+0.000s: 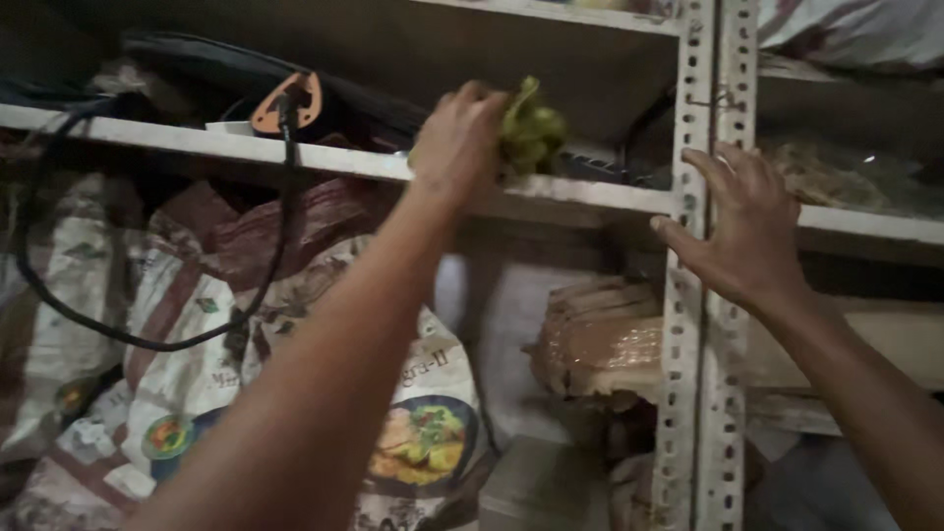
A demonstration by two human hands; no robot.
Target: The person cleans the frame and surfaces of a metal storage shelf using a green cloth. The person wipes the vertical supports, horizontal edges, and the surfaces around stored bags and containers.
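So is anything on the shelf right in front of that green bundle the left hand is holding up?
Nothing visible blocks it. The left hand holds the green bundle over the shelf edge; the black cable hangs well aside.

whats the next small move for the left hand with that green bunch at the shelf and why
Probably ease the left hand slightly forward and set the green bunch down on the white shelf. The bunch is held right at the shelf's front edge, and the right hand braces on the perforated upright.

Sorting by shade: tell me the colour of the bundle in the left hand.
Yellowish green bundle, head view.
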